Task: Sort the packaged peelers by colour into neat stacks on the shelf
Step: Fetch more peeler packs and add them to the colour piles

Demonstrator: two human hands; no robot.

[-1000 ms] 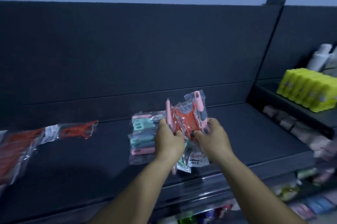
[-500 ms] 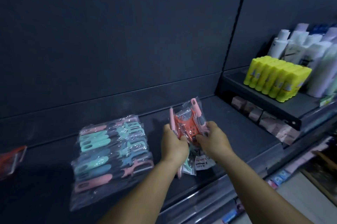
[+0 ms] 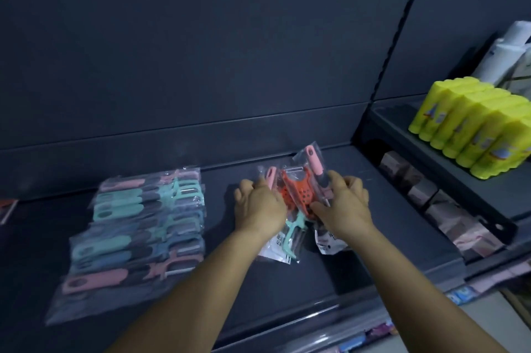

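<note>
Head view: left hand (image 3: 258, 206) and right hand (image 3: 344, 206) both grip a small bundle of clear-plastic-bagged peelers (image 3: 296, 194) over the dark shelf (image 3: 359, 252); orange on top, pink handles behind, teal below; a mixed pink-and-teal bagged stack (image 3: 138, 232) lies just left

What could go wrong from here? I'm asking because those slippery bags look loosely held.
1. Both the left hand and right hand grip a mixed bundle of packaged peelers; the teal one hanging at the bottom might slip out.
2. The bundle sits near the shelf front edge, so a dropped bag could fall off.
3. The row of peeler packs beside it lies loosely overlapped; a forearm could nudge it askew.
</note>
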